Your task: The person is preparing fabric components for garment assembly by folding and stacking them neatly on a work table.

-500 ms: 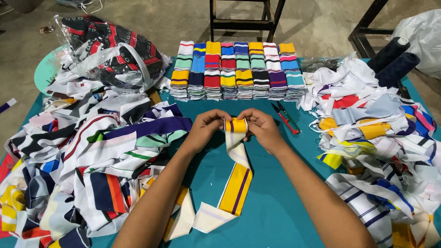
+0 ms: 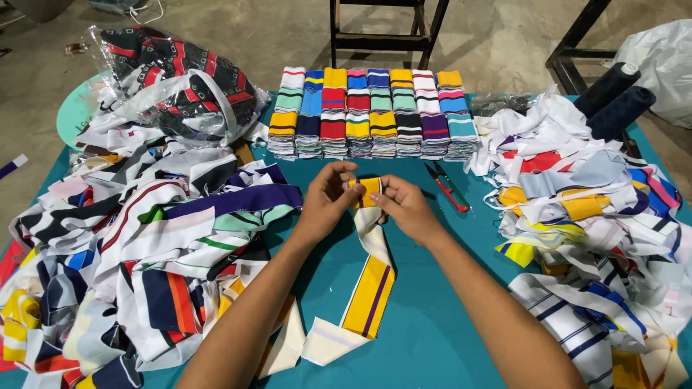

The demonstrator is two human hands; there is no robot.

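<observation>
Both hands meet at the middle of a teal table (image 2: 425, 338). My left hand (image 2: 328, 194) and my right hand (image 2: 404, 204) pinch the folded top end of a long yellow, white and purple striped fabric strip (image 2: 369, 288). The strip trails from my fingers down toward me and bends left near the table's front. Rows of neatly folded striped strips (image 2: 371, 112) lie just beyond my hands.
A large heap of loose striped strips (image 2: 144, 238) covers the left side, another heap (image 2: 591, 209) the right. Red-handled snips (image 2: 448, 187) lie right of my hands. A plastic bag of dark fabric (image 2: 173, 72) sits far left, two dark thread cones (image 2: 613, 97) far right.
My hands have drawn closer together on the strip's top end, which is folded over a little more. The rest of the strip lies as before.
</observation>
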